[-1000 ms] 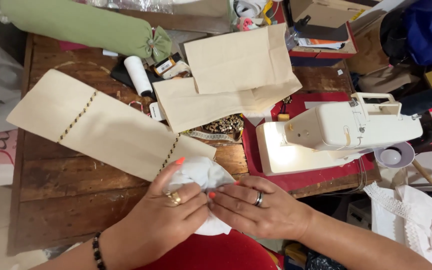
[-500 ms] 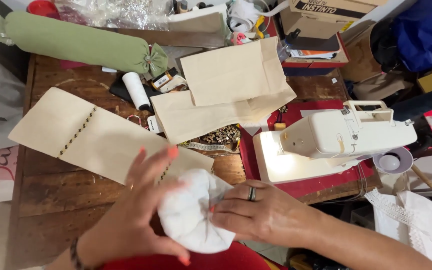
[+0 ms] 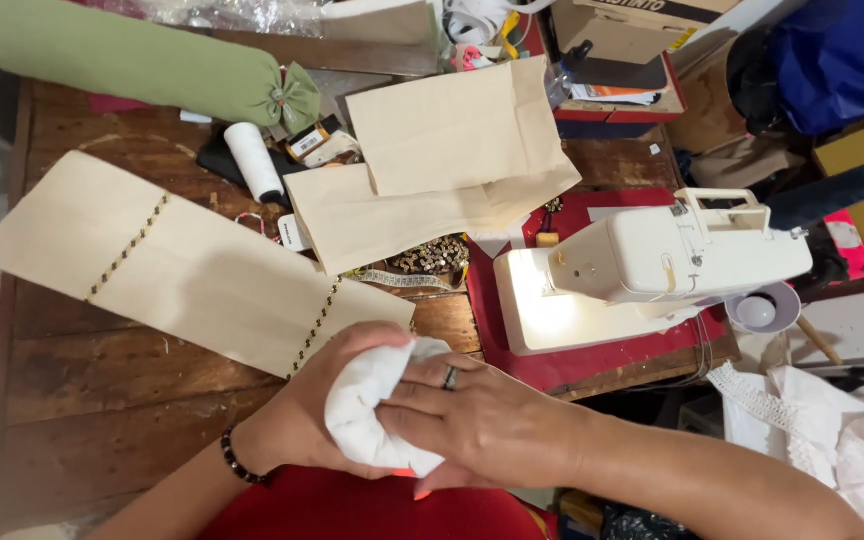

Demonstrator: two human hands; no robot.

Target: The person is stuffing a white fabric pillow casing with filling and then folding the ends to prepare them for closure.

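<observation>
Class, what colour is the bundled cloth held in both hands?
White cloth, clearest in the head view.

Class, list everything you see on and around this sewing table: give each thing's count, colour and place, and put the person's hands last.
Wooden table: one, dark brown, under everything.
Long beige fabric strip with beaded trim lines: one, left of centre.
Plain beige fabric pieces: two, overlapping, top centre.
Sewing machine: one, cream, on a red mat, right.
Green fabric bolster: one, top left.
White thread spool: one, below the bolster.
White lace fabric: one heap, lower right.
White cloth bundle: one, between both hands.
Left hand: cups the bundle; beaded bracelet.
Right hand: presses the bundle; ring.
</observation>
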